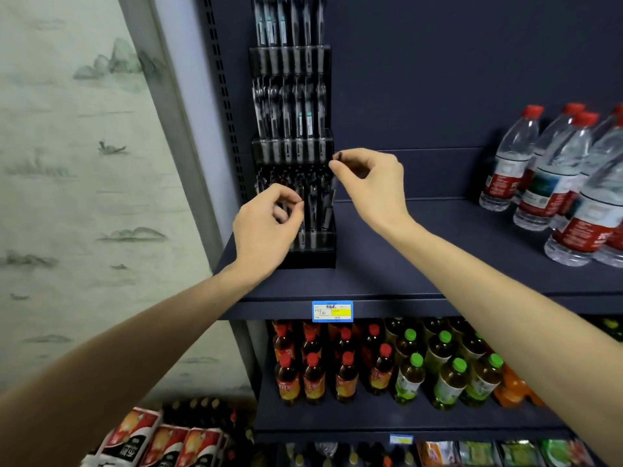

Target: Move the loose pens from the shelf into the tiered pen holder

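1. Dark plastic made up the tiered pen holder, a black stepped rack of slotted rows that stood at the left end of the navy metal shelf, its back against the rear panel so each row showed above the one in front.
2. The right hand pinched the top of a slim black pen between thumb and forefinger; the pen hung upright at the right edge of the lowest row, held by its end, I judged, so the tip could drop into a slot.
3. The left hand was at the same row with fingertips pinched on another dark pen there, probably steadying or seating it, though blur hid the exact grip.
4. No loose pens showed on the bare shelf beside the rack, so the job looked nearly done.
5. Clear water bottles with red caps stood well apart at the right.
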The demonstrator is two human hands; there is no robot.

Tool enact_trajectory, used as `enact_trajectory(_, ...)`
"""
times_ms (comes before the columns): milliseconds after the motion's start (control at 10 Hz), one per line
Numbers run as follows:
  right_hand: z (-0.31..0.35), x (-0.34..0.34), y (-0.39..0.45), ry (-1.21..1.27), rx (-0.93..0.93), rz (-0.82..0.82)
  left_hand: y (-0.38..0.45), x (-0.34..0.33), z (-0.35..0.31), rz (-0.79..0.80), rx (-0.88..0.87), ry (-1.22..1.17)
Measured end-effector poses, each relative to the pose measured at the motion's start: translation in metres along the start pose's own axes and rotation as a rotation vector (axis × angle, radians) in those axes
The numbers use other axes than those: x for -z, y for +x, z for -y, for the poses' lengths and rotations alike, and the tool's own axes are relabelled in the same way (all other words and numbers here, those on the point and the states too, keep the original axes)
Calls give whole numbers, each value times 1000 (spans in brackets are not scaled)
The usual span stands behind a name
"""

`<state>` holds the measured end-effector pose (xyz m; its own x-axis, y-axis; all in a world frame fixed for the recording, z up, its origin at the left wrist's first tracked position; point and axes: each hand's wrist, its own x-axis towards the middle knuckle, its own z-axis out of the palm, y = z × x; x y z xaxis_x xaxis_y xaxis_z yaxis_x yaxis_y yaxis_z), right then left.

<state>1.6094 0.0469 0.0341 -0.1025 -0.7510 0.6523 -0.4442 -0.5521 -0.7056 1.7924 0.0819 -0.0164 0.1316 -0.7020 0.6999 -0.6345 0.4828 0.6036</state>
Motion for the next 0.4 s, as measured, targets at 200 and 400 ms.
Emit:
enact_trajectory(200, 0, -19, -7, -305, -22, 135, -8, 11, 8, 79, -68, 45)
enact_trajectory(400, -3, -19, -41, -216, -68, 46, -21, 14, 22, 106, -56, -38)
